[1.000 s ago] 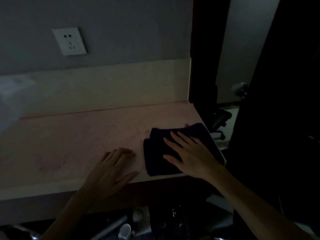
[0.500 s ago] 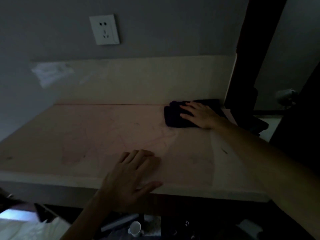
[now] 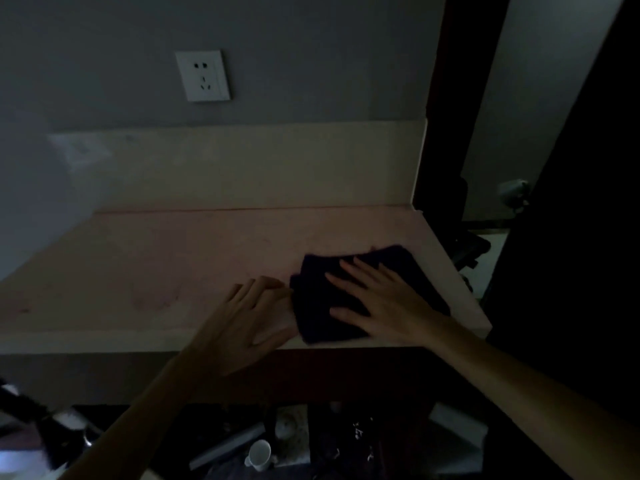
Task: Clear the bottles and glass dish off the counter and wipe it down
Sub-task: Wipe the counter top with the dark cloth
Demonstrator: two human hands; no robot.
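Note:
The scene is dim. A pale pinkish counter (image 3: 156,271) runs under a cream backsplash, with no bottles or glass dish visible on it. A dark folded cloth (image 3: 318,299) lies near the counter's front right corner. My right hand (image 3: 377,303) presses flat on the cloth with its fingers spread. My left hand (image 3: 249,317) rests flat on the counter's front edge just left of the cloth, fingers apart, its fingertips almost touching the cloth's left border.
A white wall socket (image 3: 203,76) sits above the backsplash (image 3: 242,164). Right of the counter is a dark door frame (image 3: 446,133). Below the counter edge lie a white cup (image 3: 259,453), a grey tube-like item (image 3: 225,450) and other dark clutter.
My right hand has dragged the cloth from the counter's back right corner to its front right corner. My left hand has stayed flat at the front edge.

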